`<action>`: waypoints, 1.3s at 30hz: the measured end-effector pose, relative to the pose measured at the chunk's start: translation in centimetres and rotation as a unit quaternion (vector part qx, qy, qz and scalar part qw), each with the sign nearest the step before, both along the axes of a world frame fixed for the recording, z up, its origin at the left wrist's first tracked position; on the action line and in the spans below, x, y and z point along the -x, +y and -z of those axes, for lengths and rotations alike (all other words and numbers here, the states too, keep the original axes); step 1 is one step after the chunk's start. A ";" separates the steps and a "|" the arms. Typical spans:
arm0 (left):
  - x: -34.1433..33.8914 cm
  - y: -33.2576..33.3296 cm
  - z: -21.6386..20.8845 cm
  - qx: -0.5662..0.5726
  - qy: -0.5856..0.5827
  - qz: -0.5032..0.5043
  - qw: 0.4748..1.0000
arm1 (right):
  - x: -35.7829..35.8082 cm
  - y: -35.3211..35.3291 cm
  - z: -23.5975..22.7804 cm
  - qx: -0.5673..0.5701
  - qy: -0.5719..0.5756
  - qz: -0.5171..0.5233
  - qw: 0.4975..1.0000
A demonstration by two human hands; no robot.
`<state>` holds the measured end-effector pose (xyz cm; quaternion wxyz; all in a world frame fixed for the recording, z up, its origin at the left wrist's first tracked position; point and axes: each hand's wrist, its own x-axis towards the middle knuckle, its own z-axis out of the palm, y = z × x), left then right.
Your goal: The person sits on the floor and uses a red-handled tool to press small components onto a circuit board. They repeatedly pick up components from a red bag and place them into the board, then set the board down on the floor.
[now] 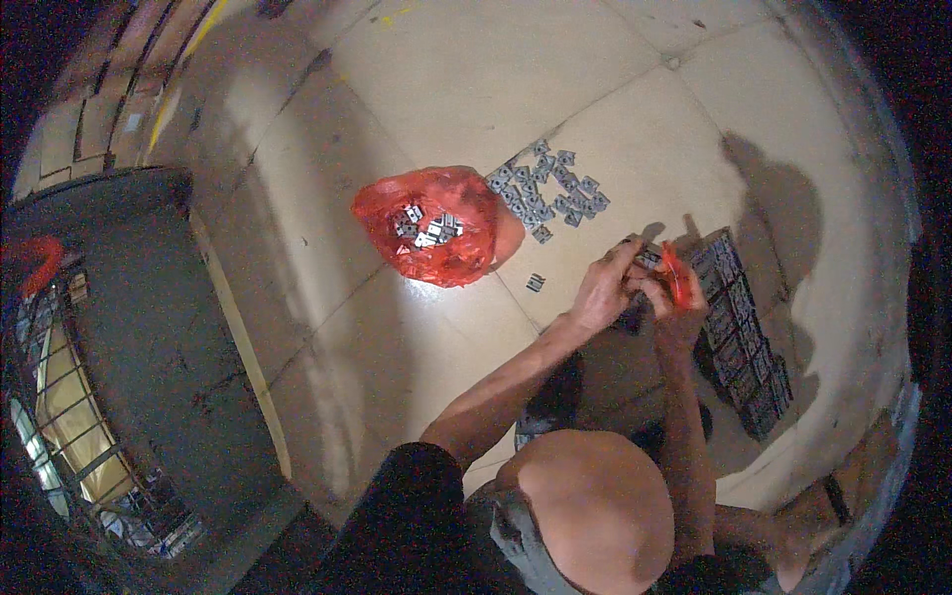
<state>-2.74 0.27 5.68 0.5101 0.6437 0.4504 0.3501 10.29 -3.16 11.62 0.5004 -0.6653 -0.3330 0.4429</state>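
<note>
My left hand (605, 288) and my right hand (680, 309) meet above the floor, right of centre. Fingers of the left are closed round a few small grey metal pieces (650, 257), partly hidden by the fingers. A thin red strip (676, 270), perhaps plastic or rubber, is pinched in the right hand beside those pieces. Just right of my hands lies a long block of grey pieces (739, 332) set in tight rows. Farther off, a loose heap of square grey metal pieces (565, 180) is spread on the floor. One small grey piece (535, 283) lies apart, left of my left hand.
An opened red plastic bag (382, 203) with several shiny pieces inside stands left of the heap. Pale floor tiles (476, 89) surround it. A dark raised platform (149, 327) with a light edge runs along the left, near a wire-frame container (84, 426).
</note>
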 end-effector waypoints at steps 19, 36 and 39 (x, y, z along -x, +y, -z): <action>0.3 1.4 -0.9 -0.015 0.025 0.080 0.996 | 0.2 -0.9 0.4 0.024 0.000 0.004 1.000; 2.5 1.0 0.3 -0.243 -0.014 0.137 0.960 | 1.9 -5.4 3.5 -0.145 -0.416 -0.207 0.873; 2.8 1.0 -0.3 -0.185 -0.018 0.118 0.976 | 1.8 -4.4 3.1 -0.123 -0.424 -0.210 0.872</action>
